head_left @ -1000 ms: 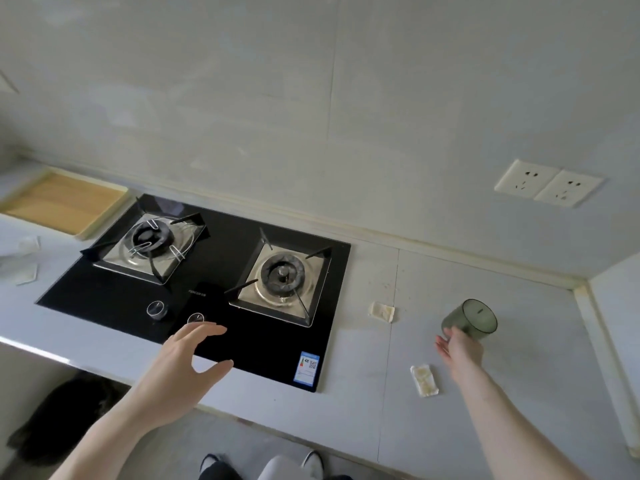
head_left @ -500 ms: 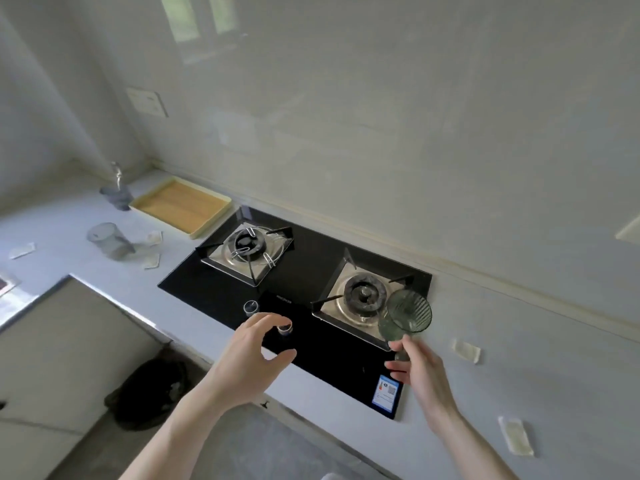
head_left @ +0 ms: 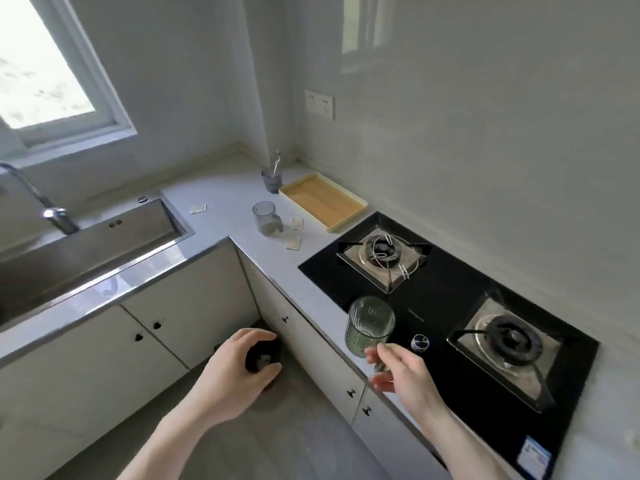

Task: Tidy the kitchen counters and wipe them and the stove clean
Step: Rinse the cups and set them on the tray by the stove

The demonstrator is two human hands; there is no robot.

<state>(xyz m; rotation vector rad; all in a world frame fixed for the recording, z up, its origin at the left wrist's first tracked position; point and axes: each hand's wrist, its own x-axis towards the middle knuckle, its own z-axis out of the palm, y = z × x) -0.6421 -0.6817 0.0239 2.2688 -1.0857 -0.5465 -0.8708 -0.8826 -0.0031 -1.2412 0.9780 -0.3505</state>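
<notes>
Step in hand: tidying is judged to be under way; a green ribbed cup [head_left: 370, 326] is carried in the air above the front edge of the stove [head_left: 450, 306].
Right grip: the right hand [head_left: 401, 372] pinches the cup low on its base, fingers curled round it, the cup tilted with its mouth turned away.
Left grip: the left hand [head_left: 239, 368] hangs over the floor, fingers loosely curled and holding nothing; a dark object on the floor lies just beyond its fingertips, what it is cannot be told.
Next move: the cup is probably to be set with the other cups; a steady carry ahead of and left of the right grip is called for.
Target area: a clear plastic cup [head_left: 265, 218] and a grey cup [head_left: 272, 178] stand well ahead of the right grip, beside a shallow yellow tray [head_left: 360, 207].
Litter: small pale paper scraps [head_left: 293, 242] lie flat near the clear cup.
Materials: tabletop [head_left: 235, 188] matt and pale; stove black glossy glass with steel burner pans; sink [head_left: 86, 244] brushed steel.
</notes>
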